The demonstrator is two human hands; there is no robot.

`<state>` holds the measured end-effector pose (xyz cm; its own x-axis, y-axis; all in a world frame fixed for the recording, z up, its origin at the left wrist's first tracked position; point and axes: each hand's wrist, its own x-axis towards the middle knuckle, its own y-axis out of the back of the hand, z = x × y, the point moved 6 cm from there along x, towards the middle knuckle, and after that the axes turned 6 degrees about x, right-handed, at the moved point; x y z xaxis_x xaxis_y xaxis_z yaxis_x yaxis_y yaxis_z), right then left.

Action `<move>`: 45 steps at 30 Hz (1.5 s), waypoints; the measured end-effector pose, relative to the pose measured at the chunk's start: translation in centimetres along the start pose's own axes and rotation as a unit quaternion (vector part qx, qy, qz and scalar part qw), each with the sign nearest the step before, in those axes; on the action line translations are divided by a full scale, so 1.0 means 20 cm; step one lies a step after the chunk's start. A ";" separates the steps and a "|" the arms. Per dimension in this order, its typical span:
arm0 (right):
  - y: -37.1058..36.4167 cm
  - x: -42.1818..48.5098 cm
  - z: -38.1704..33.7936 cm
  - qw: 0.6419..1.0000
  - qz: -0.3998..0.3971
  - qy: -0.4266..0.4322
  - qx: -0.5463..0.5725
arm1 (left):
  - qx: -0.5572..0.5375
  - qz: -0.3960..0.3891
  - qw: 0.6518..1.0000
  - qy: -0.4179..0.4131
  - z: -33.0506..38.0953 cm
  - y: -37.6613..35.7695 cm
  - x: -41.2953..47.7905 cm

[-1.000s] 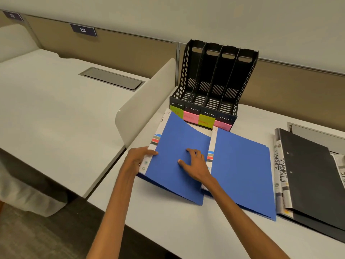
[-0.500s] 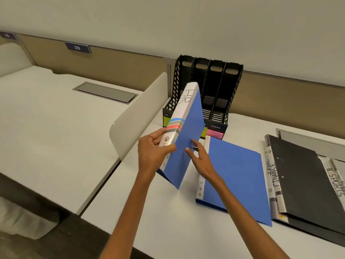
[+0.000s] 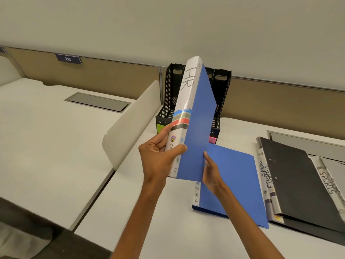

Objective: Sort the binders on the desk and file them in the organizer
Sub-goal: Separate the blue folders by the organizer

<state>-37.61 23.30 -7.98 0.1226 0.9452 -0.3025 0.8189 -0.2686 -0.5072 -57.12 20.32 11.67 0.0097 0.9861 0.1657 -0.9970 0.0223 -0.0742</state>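
Observation:
I hold a blue binder (image 3: 197, 128) upright above the desk, its white spine marked "HR" facing me. My left hand (image 3: 158, 157) grips the lower spine, thumb across the front. My right hand (image 3: 210, 172) holds the binder's lower right edge, its fingers partly hidden behind the cover. Behind the binder stands the black slotted organizer (image 3: 223, 94), mostly hidden, with coloured labels on its front. A second blue binder (image 3: 235, 184) lies flat on the desk. To its right lie a black binder (image 3: 296, 180) marked "FINANCE" and one marked "SPORTS" (image 3: 330, 182).
A white curved divider (image 3: 128, 120) separates this desk from the neighbouring desk (image 3: 46, 137) on the left. A grey cable hatch (image 3: 99, 101) sits in that desk, another (image 3: 306, 143) behind the black binders. A beige partition with a "213" plate (image 3: 68, 58) runs along the back.
The HR binder went from lying flat to standing upright and now sits higher, lifted toward the organizer. Both hands rose with it.

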 end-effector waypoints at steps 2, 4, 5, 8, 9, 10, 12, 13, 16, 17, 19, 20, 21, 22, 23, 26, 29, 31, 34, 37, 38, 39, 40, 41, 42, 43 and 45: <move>0.06 -0.02 -0.04 0.999 0.019 0.021 0.036 | -0.023 -0.004 0.999 0.026 -0.04 -0.02 0.02; 0.15 -0.05 -0.08 0.997 0.066 0.042 0.024 | -0.041 -0.006 0.998 0.053 -0.11 -0.05 0.04; 0.20 -0.06 -0.10 0.993 0.099 0.059 0.010 | -0.047 -0.008 0.997 0.066 -0.14 -0.07 0.05; 0.38 -0.10 -0.16 0.972 0.205 0.107 -0.033 | -0.051 -0.020 0.994 0.095 -0.25 -0.14 0.08; 0.44 -0.12 -0.18 0.965 0.232 0.115 -0.053 | -0.048 -0.028 0.993 0.101 -0.29 -0.16 0.08; 0.48 -0.14 -0.19 0.958 0.251 0.120 -0.073 | -0.044 -0.037 0.993 0.108 -0.34 -0.18 0.09; 0.56 -0.20 -0.22 0.947 0.269 0.139 -0.106 | -0.030 -0.056 0.990 0.123 -0.43 -0.23 0.10; 0.59 -0.23 -0.24 0.942 0.274 0.151 -0.125 | -0.023 -0.067 0.989 0.130 -0.47 -0.25 0.10; 0.68 -0.31 -0.28 0.924 0.289 0.171 -0.181 | -0.005 -0.104 0.985 0.140 -0.61 -0.31 0.08; 0.71 -0.33 -0.29 0.918 0.297 0.168 -0.199 | 0.001 -0.113 0.983 0.144 -0.65 -0.32 0.08; 0.78 -0.38 -0.31 0.898 0.328 0.163 -0.244 | 0.016 -0.130 0.979 0.156 -0.74 -0.35 0.05; 0.81 -0.41 -0.32 0.886 0.345 0.158 -0.266 | 0.024 -0.138 0.977 0.161 -0.79 -0.36 0.04; 0.84 -0.44 -0.33 0.874 0.362 0.152 -0.286 | 0.032 -0.147 0.975 0.163 -0.83 -0.37 0.02; 0.86 -0.46 -0.34 0.864 0.376 0.146 -0.302 | 0.042 -0.154 0.974 0.163 -0.86 -0.38 0.01; 0.88 -0.49 -0.34 0.856 0.388 0.143 -0.311 | 0.053 -0.160 0.972 0.163 -0.90 -0.40 -0.01; 0.92 -0.52 -0.32 0.846 0.408 0.135 -0.315 | 0.097 -0.173 0.967 0.161 -0.98 -0.42 -0.05; 0.94 -0.54 -0.28 0.843 0.413 0.120 -0.323 | 0.170 -0.185 0.958 0.135 -1.01 -0.43 -0.08; 0.93 -0.55 -0.26 0.833 0.422 0.108 -0.342 | 0.214 -0.191 0.952 0.107 -1.00 -0.44 -0.10; 0.89 -0.59 -0.21 0.795 0.442 0.087 -0.406 | 0.268 -0.200 0.939 0.086 -1.01 -0.45 -0.14; 0.84 -0.60 -0.15 0.759 0.431 0.077 -0.481 | 0.325 -0.193 0.922 0.079 -1.05 -0.43 -0.18; 0.83 -0.60 -0.13 0.761 0.417 0.079 -0.491 | 0.332 -0.191 0.921 0.074 -1.05 -0.43 -0.20; 0.81 -0.59 -0.10 0.765 0.398 0.078 -0.500 | 0.333 -0.189 0.921 0.070 -1.05 -0.43 -0.20; 0.80 -0.57 -0.07 0.768 0.376 0.073 -0.514 | 0.333 -0.189 0.921 0.071 -1.06 -0.44 -0.20; 0.78 -0.55 -0.04 0.769 0.351 0.066 -0.530 | 0.335 -0.189 0.920 0.075 -1.06 -0.44 -0.20; 0.77 -0.53 -0.01 0.773 0.327 0.061 -0.541 | 0.336 -0.188 0.919 0.085 -1.07 -0.45 -0.20; 0.76 -0.51 0.01 0.779 0.310 0.058 -0.542 | 0.329 -0.184 0.921 0.101 -1.07 -0.45 -0.20; 0.75 -0.49 0.01 0.792 0.291 0.061 -0.534 | 0.299 -0.179 0.928 0.128 -1.09 -0.45 -0.21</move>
<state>-26.67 10.02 -12.83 0.6527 0.7480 -0.1206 0.6037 -0.4171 0.6794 -46.50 19.55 -9.75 0.2904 0.9417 -0.1699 -0.7898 0.3362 0.5130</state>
